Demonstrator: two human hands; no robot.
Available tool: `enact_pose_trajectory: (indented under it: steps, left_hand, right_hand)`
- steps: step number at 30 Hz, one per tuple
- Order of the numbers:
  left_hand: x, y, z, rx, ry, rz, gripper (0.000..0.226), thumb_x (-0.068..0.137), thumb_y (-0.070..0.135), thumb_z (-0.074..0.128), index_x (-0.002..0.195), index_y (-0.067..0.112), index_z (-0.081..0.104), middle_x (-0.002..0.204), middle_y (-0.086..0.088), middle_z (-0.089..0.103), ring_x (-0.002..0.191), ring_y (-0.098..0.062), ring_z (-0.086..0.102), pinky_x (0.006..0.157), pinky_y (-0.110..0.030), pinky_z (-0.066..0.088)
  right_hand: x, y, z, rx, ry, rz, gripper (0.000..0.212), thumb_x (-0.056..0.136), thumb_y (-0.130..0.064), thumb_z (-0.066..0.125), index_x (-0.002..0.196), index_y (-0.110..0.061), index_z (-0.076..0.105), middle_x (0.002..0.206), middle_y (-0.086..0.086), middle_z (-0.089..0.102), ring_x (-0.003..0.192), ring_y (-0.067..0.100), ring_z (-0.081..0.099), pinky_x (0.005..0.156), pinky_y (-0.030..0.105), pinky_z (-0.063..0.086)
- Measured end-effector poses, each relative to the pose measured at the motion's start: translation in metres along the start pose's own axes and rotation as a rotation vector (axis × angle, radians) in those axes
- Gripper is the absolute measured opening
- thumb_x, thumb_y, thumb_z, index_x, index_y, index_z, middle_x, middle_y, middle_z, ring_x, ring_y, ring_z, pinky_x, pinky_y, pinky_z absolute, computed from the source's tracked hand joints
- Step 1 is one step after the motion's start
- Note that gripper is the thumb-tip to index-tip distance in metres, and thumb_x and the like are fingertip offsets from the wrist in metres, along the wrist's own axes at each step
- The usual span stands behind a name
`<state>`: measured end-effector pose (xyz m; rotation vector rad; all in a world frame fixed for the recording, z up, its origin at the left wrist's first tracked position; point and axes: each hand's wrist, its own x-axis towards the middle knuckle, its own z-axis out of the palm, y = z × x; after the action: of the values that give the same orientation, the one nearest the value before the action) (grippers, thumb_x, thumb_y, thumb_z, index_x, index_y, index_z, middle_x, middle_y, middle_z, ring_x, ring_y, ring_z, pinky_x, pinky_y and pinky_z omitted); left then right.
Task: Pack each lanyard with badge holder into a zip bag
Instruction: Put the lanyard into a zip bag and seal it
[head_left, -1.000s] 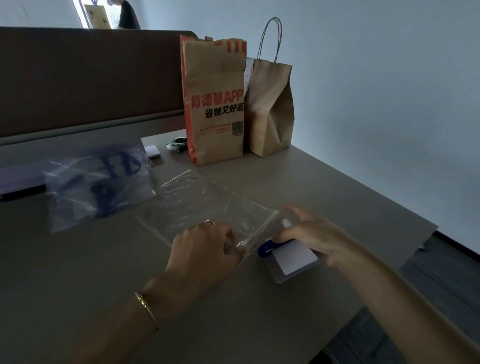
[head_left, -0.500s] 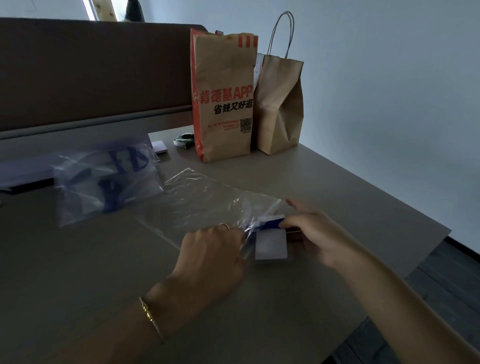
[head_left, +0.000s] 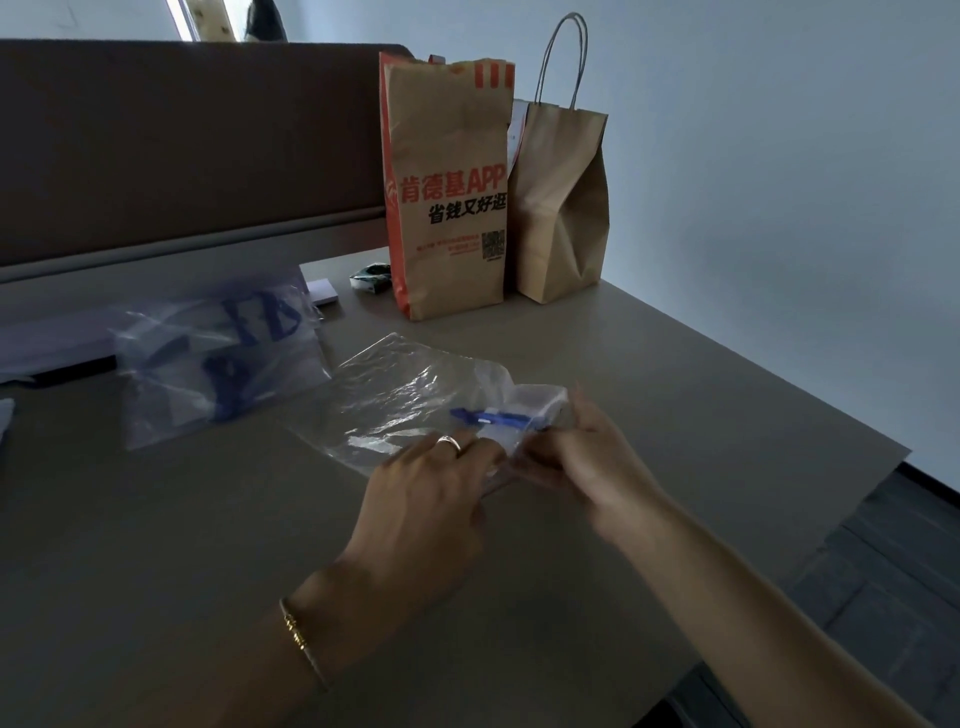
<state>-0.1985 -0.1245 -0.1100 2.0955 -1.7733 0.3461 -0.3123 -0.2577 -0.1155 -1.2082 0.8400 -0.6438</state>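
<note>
**Badge holder at the mouth of the zip bag, both hands on the bag**

The clear zip bag (head_left: 410, 400) lies crumpled on the tabletop (head_left: 675, 395), its open end turned toward the person. The left hand (head_left: 431, 499), with a ring on one finger and a gold bracelet (head_left: 300, 636) at the wrist, pinches the near edge of the bag's opening. The right hand (head_left: 592, 457) grips the other side of the opening, fingers curled round the plastic. The badge holder (head_left: 524, 410), white with a blue lanyard clip (head_left: 491, 417), sits partly inside the bag's mouth between the two hands; how far in it lies cannot be told through the creased film.

A second zip bag (head_left: 208, 364) with blue lanyards inside rests on the tabletop to the left, apart from the first. At the far edge stand a printed paper bag (head_left: 447, 192) and, just beside it, a plain brown paper bag (head_left: 563, 202) with handles.
</note>
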Motion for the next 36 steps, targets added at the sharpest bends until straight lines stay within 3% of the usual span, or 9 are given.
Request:
enact_pose_trajectory:
  steps: [2, 5, 8, 11, 15, 22, 26, 31, 36]
  left_hand:
    - [-0.004, -0.004, 0.000, -0.017, 0.009, -0.014, 0.043, 0.060, 0.022, 0.038, 0.094, 0.028, 0.064, 0.088, 0.008, 0.068, 0.075, -0.021, 0.067, 0.055, -0.031, 0.050]
    - [-0.012, -0.009, 0.002, -0.017, 0.012, -0.027, 0.046, 0.063, 0.026, 0.032, 0.094, 0.031, 0.065, 0.090, 0.011, 0.068, 0.076, -0.019, 0.068, 0.053, -0.030, 0.051]
    - [-0.019, -0.011, 0.005, -0.049, 0.016, -0.072, 0.041, 0.064, 0.026, 0.035, 0.091, 0.029, 0.066, 0.087, 0.008, 0.068, 0.074, -0.022, 0.067, 0.057, -0.032, 0.052]
    - [-0.025, -0.013, 0.008, -0.041, -0.006, -0.133, 0.033, 0.067, 0.020, 0.050, 0.094, 0.030, 0.066, 0.092, 0.008, 0.066, 0.082, -0.019, 0.064, 0.066, -0.030, 0.048]
    - [-0.034, -0.018, 0.003, -0.014, -0.033, -0.292, 0.019, 0.083, 0.032, 0.056, 0.102, 0.033, 0.059, 0.111, 0.009, 0.058, 0.102, -0.017, 0.059, 0.080, -0.031, 0.047]
    - [-0.028, -0.032, -0.032, -0.047, 0.024, -0.611, 0.007, 0.079, 0.035, 0.061, 0.086, 0.032, 0.062, 0.086, 0.007, 0.072, 0.085, -0.026, 0.067, 0.066, -0.030, 0.042]
    - [-0.004, -0.054, -0.059, -0.395, 0.293, -0.779, 0.003, 0.075, 0.033, 0.066, 0.074, 0.032, 0.069, 0.064, 0.014, 0.071, 0.069, -0.012, 0.070, 0.069, -0.031, 0.058]
    - [0.020, -0.064, -0.101, -0.953, 0.486, -0.884, 0.007, 0.085, 0.011, 0.067, 0.081, 0.010, 0.073, 0.077, -0.014, 0.076, 0.051, -0.017, 0.066, 0.054, -0.030, 0.057]
    - [0.021, -0.054, -0.149, -1.098, 0.626, -0.791, 0.009, 0.089, 0.009, 0.069, 0.091, 0.000, 0.071, 0.080, -0.015, 0.076, 0.066, -0.026, 0.074, 0.066, -0.042, 0.062]
  right_hand:
    - [0.010, 0.006, -0.014, -0.472, 0.082, -0.116, 0.084, 0.085, -0.013, 0.072, 0.154, -0.034, 0.027, 0.115, 0.011, 0.070, 0.089, 0.024, 0.073, 0.075, 0.040, 0.062]
    - [0.014, 0.010, -0.024, -1.047, 0.233, -0.310, 0.049, 0.085, -0.034, 0.072, 0.132, -0.033, 0.060, 0.104, -0.003, 0.075, 0.084, 0.017, 0.071, 0.073, 0.035, 0.059]
    - [0.008, 0.009, -0.018, -1.326, 0.341, -0.395, 0.021, 0.088, -0.042, 0.069, 0.097, -0.024, 0.072, 0.084, -0.008, 0.070, 0.064, 0.011, 0.057, 0.051, 0.025, 0.042]
    - [0.003, 0.011, -0.011, -1.421, 0.406, -0.436, 0.030, 0.087, -0.053, 0.066, 0.099, -0.025, 0.068, 0.099, -0.001, 0.063, 0.082, 0.017, 0.054, 0.062, 0.028, 0.042]
    - [0.009, 0.013, -0.014, -1.201, 0.304, -0.415, 0.020, 0.087, -0.045, 0.068, 0.092, -0.028, 0.060, 0.094, -0.003, 0.063, 0.084, 0.017, 0.060, 0.074, 0.040, 0.055]
    - [0.012, -0.011, -0.010, -0.891, 0.222, -0.411, 0.022, 0.087, -0.014, 0.067, 0.076, -0.032, 0.061, 0.070, -0.004, 0.069, 0.064, 0.014, 0.070, 0.065, 0.047, 0.062]
    - [0.008, -0.047, 0.008, -0.505, 0.168, -0.438, 0.025, 0.090, -0.004, 0.063, 0.070, -0.019, 0.067, 0.056, 0.004, 0.071, 0.055, 0.020, 0.073, 0.068, 0.052, 0.063]
    - [0.001, -0.082, 0.030, -0.309, 0.181, -0.491, 0.018, 0.086, -0.011, 0.068, 0.073, -0.022, 0.072, 0.071, 0.005, 0.077, 0.064, 0.023, 0.076, 0.073, 0.050, 0.063]
    - [-0.029, -0.121, 0.049, -0.196, 0.213, -0.591, 0.016, 0.086, -0.005, 0.070, 0.081, -0.019, 0.076, 0.090, 0.006, 0.077, 0.076, 0.021, 0.076, 0.070, 0.041, 0.064]
